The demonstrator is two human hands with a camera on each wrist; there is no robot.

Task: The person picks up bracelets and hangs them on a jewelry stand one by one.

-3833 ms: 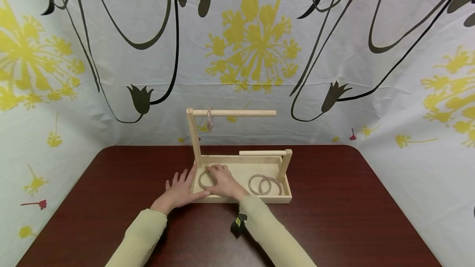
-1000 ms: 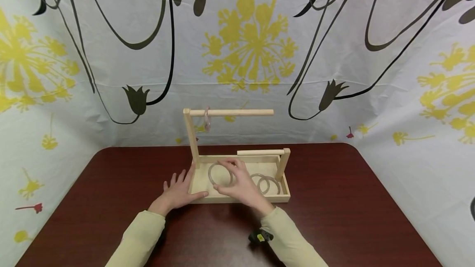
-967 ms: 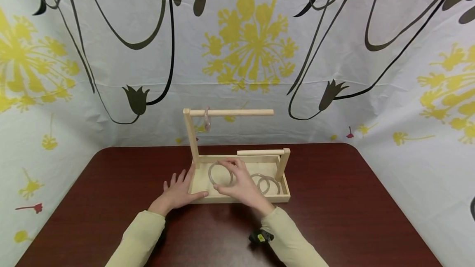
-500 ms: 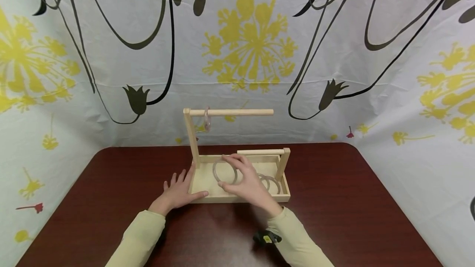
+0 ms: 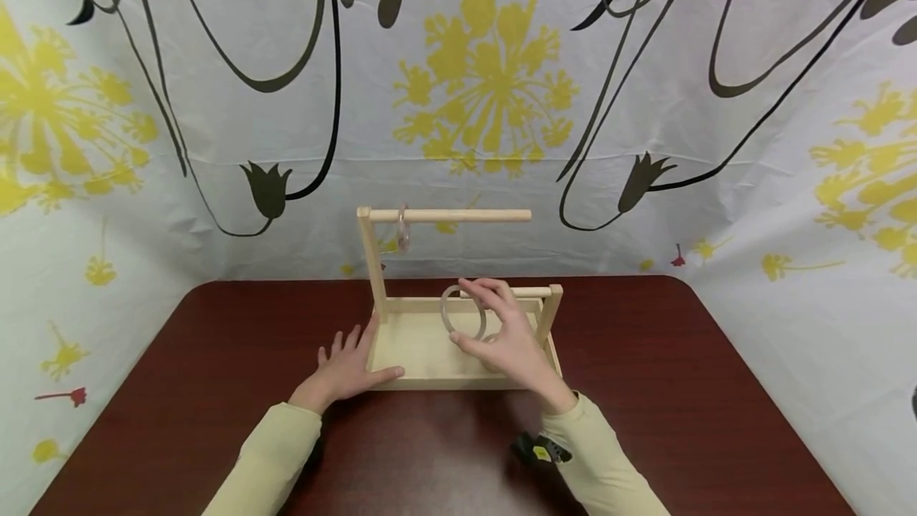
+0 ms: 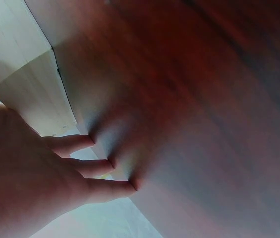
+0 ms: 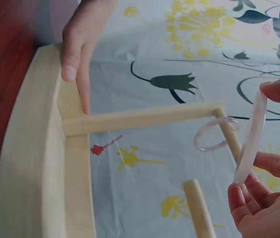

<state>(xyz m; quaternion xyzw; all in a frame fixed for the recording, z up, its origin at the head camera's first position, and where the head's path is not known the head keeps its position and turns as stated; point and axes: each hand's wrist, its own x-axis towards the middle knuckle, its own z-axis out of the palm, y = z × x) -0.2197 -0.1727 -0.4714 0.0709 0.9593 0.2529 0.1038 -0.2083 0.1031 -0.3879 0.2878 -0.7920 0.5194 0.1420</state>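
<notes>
My right hand (image 5: pixel 512 345) pinches a pale, translucent bangle (image 5: pixel 443 313) between thumb and fingertips. It holds the bangle upright above the wooden tray (image 5: pixel 415 349), beside the free end of the short rod (image 5: pixel 533 292). In the right wrist view the held bangle (image 7: pixel 252 139) appears nearly edge-on. My left hand (image 5: pixel 344 369) lies spread at the tray's left end, thumb over the front corner. The left wrist view shows several fingertips (image 6: pixel 130 186) of it down on the table. Another bangle (image 5: pixel 404 237) hangs on the tall rod (image 5: pixel 473 216) near its post.
The tray carries a tall post (image 5: pixel 372 273) on the left and a short post (image 5: pixel 549 315) on the right, each with a horizontal rod. My right hand mostly hides the bangles in the tray's right part. A patterned cloth (image 5: pixel 501 102) hangs behind the dark red table (image 5: pixel 251 333).
My right hand has picked the bangle up from the tray's left part and carried it right and upward to the short rod's end. My left hand has stayed in place.
</notes>
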